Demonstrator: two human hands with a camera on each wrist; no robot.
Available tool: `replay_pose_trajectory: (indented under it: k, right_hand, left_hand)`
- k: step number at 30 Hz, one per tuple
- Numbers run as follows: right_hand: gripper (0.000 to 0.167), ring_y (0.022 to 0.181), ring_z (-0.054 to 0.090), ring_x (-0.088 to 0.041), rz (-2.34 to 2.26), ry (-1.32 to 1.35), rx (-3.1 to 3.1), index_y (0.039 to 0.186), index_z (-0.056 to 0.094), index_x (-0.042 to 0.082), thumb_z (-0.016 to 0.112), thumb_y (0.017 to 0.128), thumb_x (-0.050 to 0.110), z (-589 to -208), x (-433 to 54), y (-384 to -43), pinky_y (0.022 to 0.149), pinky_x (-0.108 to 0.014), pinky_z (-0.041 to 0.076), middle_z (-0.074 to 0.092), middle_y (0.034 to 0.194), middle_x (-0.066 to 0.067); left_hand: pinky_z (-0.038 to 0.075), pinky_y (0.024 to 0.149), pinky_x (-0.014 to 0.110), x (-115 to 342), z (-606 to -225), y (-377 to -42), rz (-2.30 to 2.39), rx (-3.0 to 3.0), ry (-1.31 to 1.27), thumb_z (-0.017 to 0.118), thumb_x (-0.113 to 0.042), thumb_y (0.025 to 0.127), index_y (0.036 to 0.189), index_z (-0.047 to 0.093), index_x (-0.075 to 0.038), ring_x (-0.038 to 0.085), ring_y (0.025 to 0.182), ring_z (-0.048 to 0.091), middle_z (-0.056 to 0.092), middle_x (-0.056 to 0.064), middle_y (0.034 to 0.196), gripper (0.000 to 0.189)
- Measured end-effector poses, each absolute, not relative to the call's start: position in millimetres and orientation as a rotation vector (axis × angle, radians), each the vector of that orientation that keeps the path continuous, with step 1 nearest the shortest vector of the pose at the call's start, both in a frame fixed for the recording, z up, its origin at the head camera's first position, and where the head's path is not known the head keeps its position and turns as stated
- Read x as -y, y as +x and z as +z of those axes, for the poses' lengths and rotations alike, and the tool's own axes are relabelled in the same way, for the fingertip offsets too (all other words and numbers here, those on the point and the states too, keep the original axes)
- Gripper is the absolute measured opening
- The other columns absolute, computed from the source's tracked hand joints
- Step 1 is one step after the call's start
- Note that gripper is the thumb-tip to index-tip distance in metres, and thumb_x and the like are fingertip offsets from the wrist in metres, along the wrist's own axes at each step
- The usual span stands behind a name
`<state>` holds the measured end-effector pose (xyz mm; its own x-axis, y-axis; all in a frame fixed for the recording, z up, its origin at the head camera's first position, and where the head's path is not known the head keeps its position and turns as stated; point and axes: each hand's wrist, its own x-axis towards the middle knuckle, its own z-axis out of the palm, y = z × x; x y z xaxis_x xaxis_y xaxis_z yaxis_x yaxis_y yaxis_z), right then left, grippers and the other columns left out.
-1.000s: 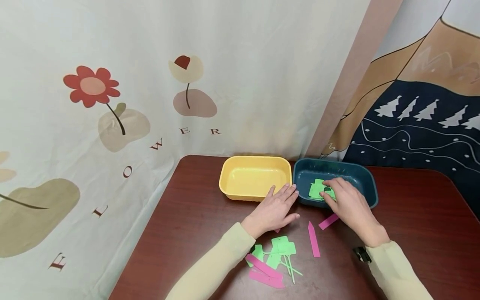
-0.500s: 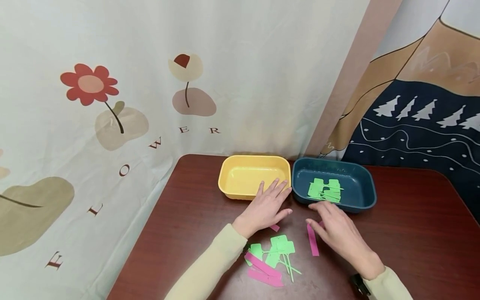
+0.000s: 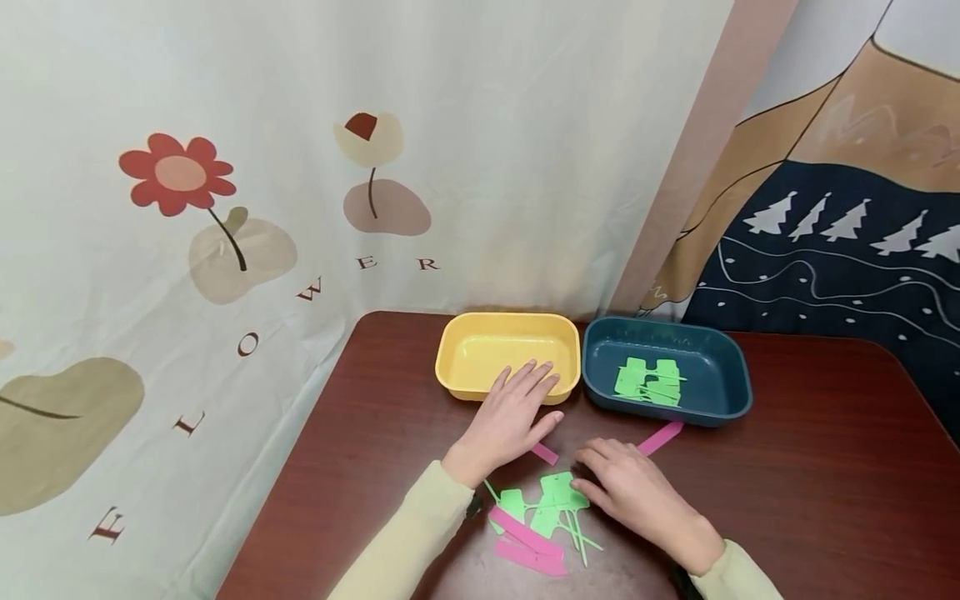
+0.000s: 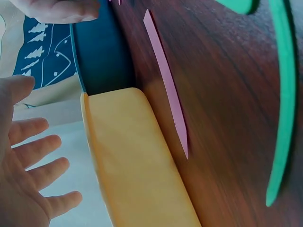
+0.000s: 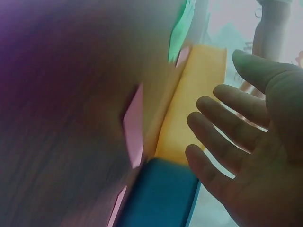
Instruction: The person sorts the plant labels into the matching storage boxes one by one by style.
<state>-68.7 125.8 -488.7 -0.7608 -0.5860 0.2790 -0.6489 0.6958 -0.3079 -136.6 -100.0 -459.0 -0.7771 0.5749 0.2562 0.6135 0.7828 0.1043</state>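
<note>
- Partly hiding a pink strip with the wide, empty left hand.
- Perhaps touching the near green tags with the loose, empty right hand.

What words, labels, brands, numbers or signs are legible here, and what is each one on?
"F L O W E R", in spaced letters, on the pale curtain.
In the right wrist view, faint marks on the curtain are too blurred to read.
No text can be made out on the green tags, pink strips, yellow tub or blue tub.
</note>
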Motion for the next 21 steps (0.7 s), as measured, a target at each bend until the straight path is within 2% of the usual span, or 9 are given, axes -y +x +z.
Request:
replay_pose_trajectory:
  k: [5,11,16,21]
  right_hand:
    - [0.032,0.100,0.063,-0.019,0.583,1.111,2.712,0.112,0.074,0.013,0.084,0.088,0.030,-494,-114,-65,0.084,-0.051,0.056,0.066,0.110,0.002]
    - [0.036,0.104,0.063,-0.021,0.495,1.219,2.702,0.115,0.075,0.013,0.083,0.088,0.035,-498,-102,-61,0.085,-0.044,0.055,0.066,0.113,-0.001]
    - [0.035,0.107,0.063,-0.022,0.471,1.260,2.738,0.115,0.074,0.013,0.081,0.090,0.036,-497,-94,-60,0.090,-0.045,0.054,0.065,0.116,-0.001]
    - [0.034,0.104,0.062,-0.020,0.453,1.283,2.756,0.114,0.075,0.013,0.080,0.090,0.037,-497,-89,-60,0.088,-0.043,0.054,0.065,0.115,0.000]
  left_hand:
    - [0.033,0.118,0.056,104,-460,-135,-0.297,2.755,-0.910,0.058,-0.045,0.104,0.148,0.057,-0.013,0.028,0.147,0.042,0.050,0.007,0.156,0.054]
    - [0.033,0.118,0.056,107,-462,-133,-0.331,2.752,-0.889,0.059,-0.045,0.104,0.147,0.058,-0.013,0.028,0.146,0.043,0.051,0.007,0.155,0.054]
    - [0.032,0.119,0.055,109,-464,-131,-0.350,2.766,-0.866,0.058,-0.045,0.104,0.147,0.057,-0.013,0.028,0.147,0.043,0.051,0.007,0.155,0.053]
    - [0.033,0.118,0.055,111,-465,-130,-0.354,2.766,-0.858,0.059,-0.044,0.104,0.146,0.058,-0.012,0.028,0.147,0.043,0.051,0.007,0.155,0.053]
